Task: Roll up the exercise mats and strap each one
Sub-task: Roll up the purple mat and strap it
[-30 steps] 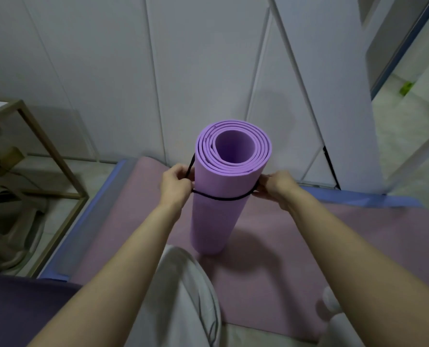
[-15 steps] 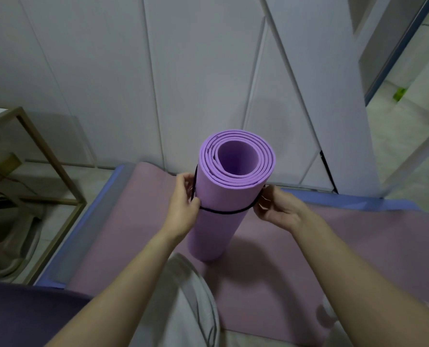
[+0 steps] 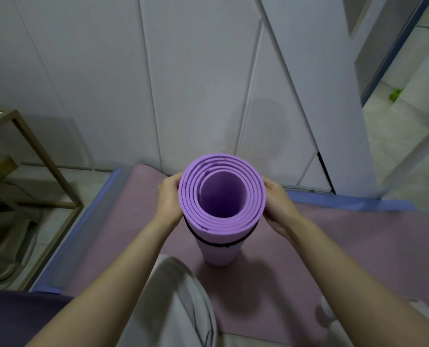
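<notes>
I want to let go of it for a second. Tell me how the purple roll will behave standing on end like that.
The purple roll is tall and narrow on its end, so it would probably tip if both hands let go. Once down, its round shape would likely roll on the pink mat. The strap circles it, so it should stay wound.

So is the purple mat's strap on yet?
On: the black strap circles the upright rolled purple mat below both hands' grip.
</notes>
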